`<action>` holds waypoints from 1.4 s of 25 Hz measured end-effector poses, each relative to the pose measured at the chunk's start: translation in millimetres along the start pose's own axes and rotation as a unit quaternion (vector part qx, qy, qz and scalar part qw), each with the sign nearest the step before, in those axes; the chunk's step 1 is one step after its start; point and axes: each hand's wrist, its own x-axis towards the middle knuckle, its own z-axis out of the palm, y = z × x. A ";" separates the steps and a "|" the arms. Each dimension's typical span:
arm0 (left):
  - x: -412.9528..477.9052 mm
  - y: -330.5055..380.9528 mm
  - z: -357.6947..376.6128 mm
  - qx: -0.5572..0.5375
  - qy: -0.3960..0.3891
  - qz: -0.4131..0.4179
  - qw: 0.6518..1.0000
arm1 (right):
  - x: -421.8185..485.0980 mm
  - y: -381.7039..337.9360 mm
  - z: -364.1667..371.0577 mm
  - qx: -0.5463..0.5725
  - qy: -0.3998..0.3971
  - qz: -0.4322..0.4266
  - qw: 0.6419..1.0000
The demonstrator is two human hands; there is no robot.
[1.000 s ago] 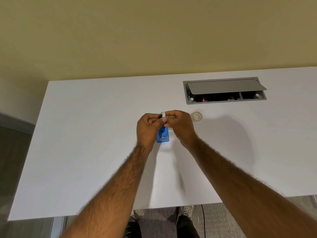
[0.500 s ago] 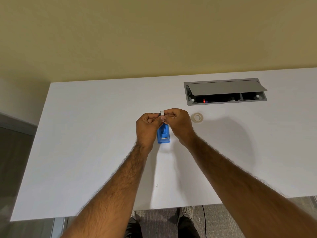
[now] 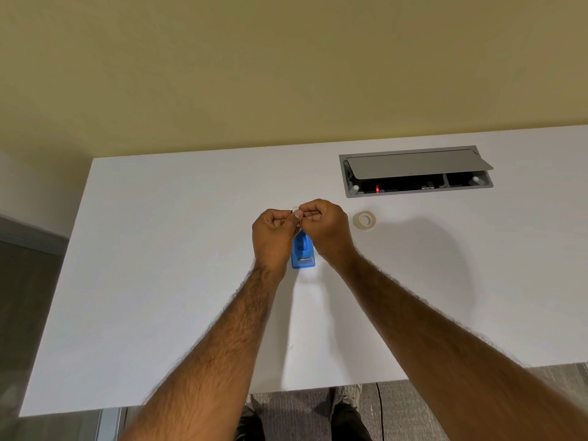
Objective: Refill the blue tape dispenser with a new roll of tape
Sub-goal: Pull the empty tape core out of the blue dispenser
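Above the blue tape dispenser, which stands on the white bench, a small white item is pinched by curled fingers of the left hand and right hand; a tape roll lies flat near the right hand.

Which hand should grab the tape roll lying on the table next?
Right. The tape roll lies on the table close beside the right hand, nothing between. The left hand would have to cross the blue dispenser. Both hands pinch a small white piece, so free the right first.
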 end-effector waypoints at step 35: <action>146.4 -19.7 33.8 0.500 -0.146 0.181 0.835 | -8.3 41.2 -7.7 -0.047 -0.018 0.100 0.994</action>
